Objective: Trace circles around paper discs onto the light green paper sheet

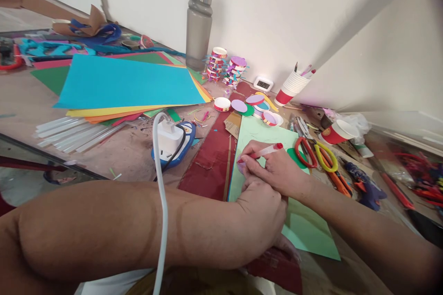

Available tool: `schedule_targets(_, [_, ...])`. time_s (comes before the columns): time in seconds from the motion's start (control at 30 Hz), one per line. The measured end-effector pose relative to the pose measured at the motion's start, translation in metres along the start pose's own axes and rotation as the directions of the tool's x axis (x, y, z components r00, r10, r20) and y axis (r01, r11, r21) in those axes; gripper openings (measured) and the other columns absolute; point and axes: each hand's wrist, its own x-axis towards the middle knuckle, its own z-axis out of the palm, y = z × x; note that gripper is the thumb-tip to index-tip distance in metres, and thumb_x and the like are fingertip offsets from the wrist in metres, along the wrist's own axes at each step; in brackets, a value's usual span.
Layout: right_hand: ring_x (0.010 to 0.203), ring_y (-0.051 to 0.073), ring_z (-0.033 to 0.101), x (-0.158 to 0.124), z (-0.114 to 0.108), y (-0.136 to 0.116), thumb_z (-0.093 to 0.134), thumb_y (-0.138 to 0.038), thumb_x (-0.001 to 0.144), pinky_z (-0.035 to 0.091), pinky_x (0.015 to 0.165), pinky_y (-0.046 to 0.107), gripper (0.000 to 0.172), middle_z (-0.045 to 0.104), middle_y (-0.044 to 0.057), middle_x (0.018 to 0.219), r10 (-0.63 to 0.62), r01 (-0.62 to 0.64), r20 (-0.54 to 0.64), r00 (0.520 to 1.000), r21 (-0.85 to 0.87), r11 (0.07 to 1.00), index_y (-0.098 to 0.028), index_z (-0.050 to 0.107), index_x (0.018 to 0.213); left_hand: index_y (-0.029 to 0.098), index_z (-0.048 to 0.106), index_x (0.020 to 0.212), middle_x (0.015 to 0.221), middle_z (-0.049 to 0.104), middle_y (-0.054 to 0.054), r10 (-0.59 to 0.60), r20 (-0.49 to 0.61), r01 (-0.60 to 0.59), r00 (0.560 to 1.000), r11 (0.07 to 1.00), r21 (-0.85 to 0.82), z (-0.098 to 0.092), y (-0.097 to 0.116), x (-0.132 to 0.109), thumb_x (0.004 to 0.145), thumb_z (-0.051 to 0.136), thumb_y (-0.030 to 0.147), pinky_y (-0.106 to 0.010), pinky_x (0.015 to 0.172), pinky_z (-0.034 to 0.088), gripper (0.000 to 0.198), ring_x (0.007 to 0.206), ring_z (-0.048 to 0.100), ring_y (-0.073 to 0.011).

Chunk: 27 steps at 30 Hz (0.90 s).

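My right hand (pixel 280 168) grips a red pen (pixel 266 151) with a clear barrel, its tip pointing down and left over light green paper (pixel 309 226). My left hand (pixel 261 207) is curled closed just below, touching the right hand. Its fingertips are mostly hidden, so I cannot tell what they hold. A bit of a lilac disc (pixel 241 168) shows at the pen tip, on the green sheet. Just beyond the paper lie lilac lids (pixel 238 105) and a white cup base (pixel 222 104). A dark green disc (pixel 296 158) sits beside my right wrist.
Red-handled scissors (pixel 306 152), yellow-handled scissors (pixel 326 156) and a blue glue gun (pixel 367 186) lie right. A white cable (pixel 159 221) crosses before my left forearm from a charger (pixel 169 138). Coloured sheets (pixel 128 80), a bottle (pixel 199 25) and stacked cups (pixel 292 87) stand farther back.
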Motion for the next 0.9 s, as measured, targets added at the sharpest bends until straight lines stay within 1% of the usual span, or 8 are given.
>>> schedule_targets(0.1, [0.071,0.015,0.060,0.0004,-0.0013,-0.0001,0.048,-0.023,0.092,0.045,0.070,0.028,0.016,0.066,0.001,0.076,-0.012,0.012,0.013,1.000,-0.005,1.000,-0.020,0.059,0.080,0.008,0.075,0.109,0.099,0.072,-0.027,0.002,-0.024,-0.002,1.000,1.000,-0.019,0.0029,0.0001,0.0006,0.074,0.061,0.075,-0.057,0.082,0.049,0.077,0.085,0.069,-0.0360])
schedule_targets(0.17, [0.071,0.015,0.060,0.0003,-0.0025,-0.0005,0.048,-0.024,0.092,0.045,0.070,0.028,0.017,0.067,0.002,0.076,-0.009,0.009,0.031,0.999,-0.004,1.000,-0.020,0.059,0.080,0.008,0.074,0.112,0.103,0.071,-0.028,-0.005,-0.020,0.005,1.000,1.000,-0.022,0.0026,0.0001,0.0004,0.075,0.061,0.075,-0.057,0.083,0.049,0.078,0.086,0.069,-0.0358])
schedule_targets(0.33, [0.073,0.016,0.062,0.0000,-0.0046,-0.0013,0.048,-0.026,0.093,0.045,0.070,0.029,0.018,0.068,0.002,0.078,0.020,-0.021,0.080,0.997,0.011,1.000,-0.019,0.060,0.082,0.008,0.066,0.126,0.126,0.062,-0.031,-0.036,-0.011,0.036,0.999,0.999,0.014,-0.0010,0.0013,-0.0013,0.071,0.061,0.078,-0.053,0.080,0.050,0.090,0.104,0.064,-0.0427])
schedule_targets(0.53, [0.072,0.015,0.063,0.0005,-0.0050,-0.0006,0.050,-0.024,0.092,0.045,0.068,0.027,0.015,0.069,0.002,0.077,0.024,-0.030,0.099,0.995,0.058,0.998,-0.019,0.060,0.082,0.004,0.068,0.121,0.105,0.070,-0.030,-0.054,0.008,0.054,0.999,0.996,-0.075,0.0045,0.0011,0.0020,0.065,0.060,0.084,-0.044,0.066,0.050,0.098,0.081,0.067,-0.0361])
schedule_targets(0.6, [0.071,0.015,0.063,0.0008,-0.0052,-0.0003,0.049,-0.024,0.092,0.045,0.068,0.027,0.015,0.069,0.001,0.077,0.022,-0.028,0.101,0.995,0.058,0.998,-0.019,0.059,0.081,0.003,0.069,0.120,0.103,0.070,-0.029,-0.057,0.007,0.057,0.998,0.996,-0.074,0.0062,0.0011,0.0030,0.064,0.058,0.085,-0.046,0.067,0.050,0.100,0.079,0.067,-0.0368])
schedule_targets(0.73, [0.069,0.014,0.061,0.0012,-0.0058,-0.0002,0.050,-0.025,0.092,0.044,0.065,0.026,0.015,0.067,0.001,0.073,0.027,-0.035,0.113,0.993,0.064,0.997,-0.019,0.059,0.081,0.003,0.067,0.122,0.100,0.071,-0.029,-0.056,-0.008,0.056,0.998,0.998,-0.034,0.0053,0.0011,0.0024,0.063,0.058,0.087,-0.061,0.079,0.046,0.103,0.077,0.066,-0.0370])
schedule_targets(0.83, [0.069,0.014,0.061,0.0013,-0.0061,-0.0012,0.050,-0.024,0.092,0.044,0.064,0.025,0.015,0.067,0.000,0.072,0.023,-0.032,0.119,0.993,0.078,0.996,-0.019,0.059,0.080,0.005,0.066,0.124,0.094,0.072,-0.024,-0.052,-0.001,0.052,0.999,0.998,-0.042,0.0026,0.0003,0.0011,0.064,0.060,0.084,-0.059,0.078,0.048,0.100,0.075,0.066,-0.0358])
schedule_targets(0.9, [0.068,0.014,0.061,0.0014,-0.0061,-0.0024,0.050,-0.023,0.091,0.044,0.064,0.025,0.015,0.066,0.000,0.071,0.027,-0.037,0.118,0.993,0.082,0.996,-0.019,0.059,0.080,0.004,0.065,0.125,0.097,0.072,-0.026,-0.049,0.007,0.049,0.999,0.997,-0.053,0.0015,-0.0004,0.0006,0.064,0.061,0.084,-0.054,0.074,0.050,0.101,0.078,0.067,-0.0368])
